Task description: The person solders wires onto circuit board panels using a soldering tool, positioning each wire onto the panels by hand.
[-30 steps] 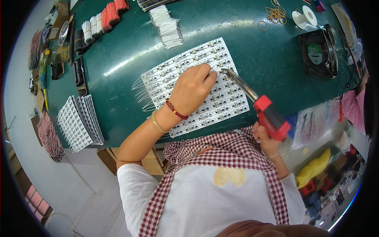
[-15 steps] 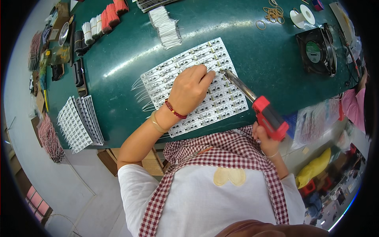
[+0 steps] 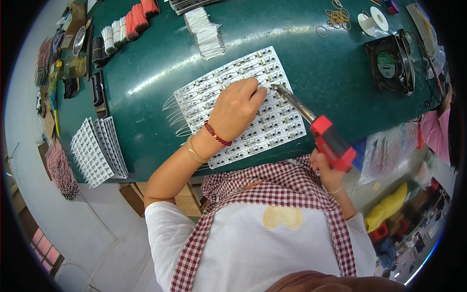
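A white panel of small circuit boards [image 3: 287, 124] lies at a slant on the green table, with thin white wires [image 3: 171, 103] sticking out past its left edge. My left hand [image 3: 239, 104] rests over the panel's middle, thumb and forefinger pinched together; what they hold is too small to make out. My right hand [image 3: 328, 170] grips a soldering iron [image 3: 332, 141] with a red and black handle, beside the panel's right edge. The iron's metal tip touches or nearly touches the panel, just right of my left fingertips.
A bundle of white wires [image 3: 204, 34] lies beyond the panel. More panels [image 3: 95, 151] lean together at the left, below bundles of red wires [image 3: 138, 19]. At the right stand a black fan [image 3: 389, 63] and a white spool [image 3: 372, 21], near rubber bands [image 3: 338, 18].
My left hand has shifted very slightly. The soldering iron's handle has dipped a little toward me, its tip staying at nearly the same spot on the panel.
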`<control>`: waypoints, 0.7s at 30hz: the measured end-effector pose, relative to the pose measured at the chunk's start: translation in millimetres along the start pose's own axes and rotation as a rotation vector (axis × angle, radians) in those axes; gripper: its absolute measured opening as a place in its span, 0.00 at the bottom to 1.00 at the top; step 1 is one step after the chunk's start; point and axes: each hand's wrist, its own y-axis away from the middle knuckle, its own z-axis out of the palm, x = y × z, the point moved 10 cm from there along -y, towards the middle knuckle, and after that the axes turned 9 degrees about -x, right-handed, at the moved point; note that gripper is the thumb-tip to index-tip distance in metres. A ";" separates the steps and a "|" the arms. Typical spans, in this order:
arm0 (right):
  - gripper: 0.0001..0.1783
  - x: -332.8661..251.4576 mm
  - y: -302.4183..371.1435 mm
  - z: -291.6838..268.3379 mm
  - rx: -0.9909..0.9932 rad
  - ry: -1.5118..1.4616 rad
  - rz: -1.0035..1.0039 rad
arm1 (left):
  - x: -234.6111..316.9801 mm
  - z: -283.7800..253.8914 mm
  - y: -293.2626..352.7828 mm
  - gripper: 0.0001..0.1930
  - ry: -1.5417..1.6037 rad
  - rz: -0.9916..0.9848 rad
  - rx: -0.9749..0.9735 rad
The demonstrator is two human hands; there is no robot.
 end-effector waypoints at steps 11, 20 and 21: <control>0.17 -16.3 -0.9 5.2 -0.055 -0.170 0.018 | 0.7 -1.6 -0.6 0.08 -0.074 -0.015 0.014; 0.19 -1.7 5.4 4.1 -0.064 -0.024 -0.031 | 8.6 -5.9 5.4 0.09 -0.125 -0.011 0.085; 0.19 -1.4 5.0 4.0 -0.064 -0.025 -0.031 | 9.0 -6.4 6.0 0.09 -0.125 -0.011 0.085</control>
